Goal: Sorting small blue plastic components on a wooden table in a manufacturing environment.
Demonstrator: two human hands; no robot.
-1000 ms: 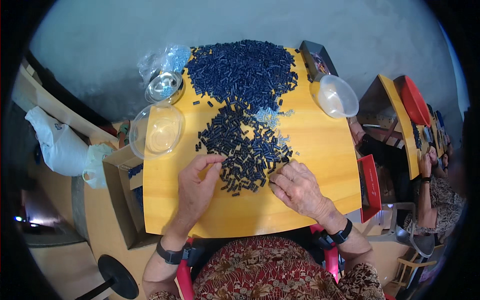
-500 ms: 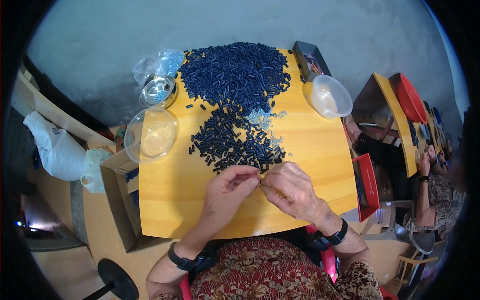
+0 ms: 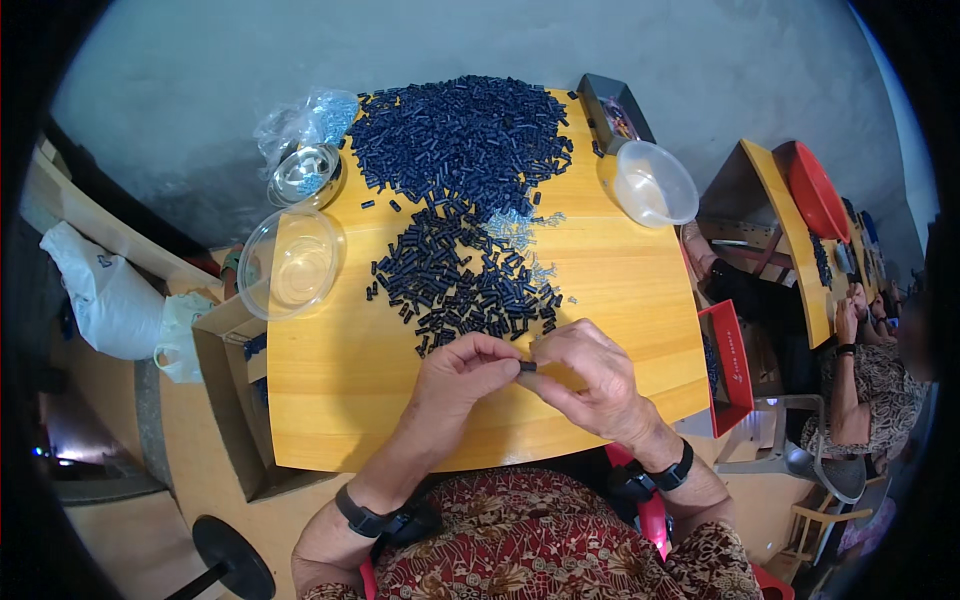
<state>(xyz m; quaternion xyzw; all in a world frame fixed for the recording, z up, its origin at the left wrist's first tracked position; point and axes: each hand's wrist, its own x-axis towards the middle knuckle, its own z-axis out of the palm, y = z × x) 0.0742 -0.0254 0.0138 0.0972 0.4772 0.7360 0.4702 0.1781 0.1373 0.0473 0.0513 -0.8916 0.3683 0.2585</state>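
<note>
Between the thumb and forefinger of my left hand (image 3: 462, 380) is a small dark tubular piece (image 3: 527, 367), its free end pointing right. My right hand (image 3: 590, 380) meets it there, thumb and forefinger curled around that end. Whatever the right fingertips hold is too small to make out. Just beyond both hands lies a loose spread of similar black pieces (image 3: 450, 270). A much larger heap of dark blue-black pieces (image 3: 460, 140) covers the far part of the yellow table (image 3: 630, 300). Small silvery clear parts (image 3: 510, 228) are scattered beside the nearer spread.
Clear round tubs (image 3: 290, 262) and a smaller bowl (image 3: 303, 175) stand at the left edge, near a plastic bag (image 3: 330, 115). At right are a translucent bowl (image 3: 655, 183), a grey tray (image 3: 617, 110) and a red box (image 3: 728, 365). Another person (image 3: 865, 400) sits farther right.
The dark piece now shows clearly at my left fingertips, where only a tiny bit showed before. My right fingers have loosened slightly and shifted. The view has moved a little.
</note>
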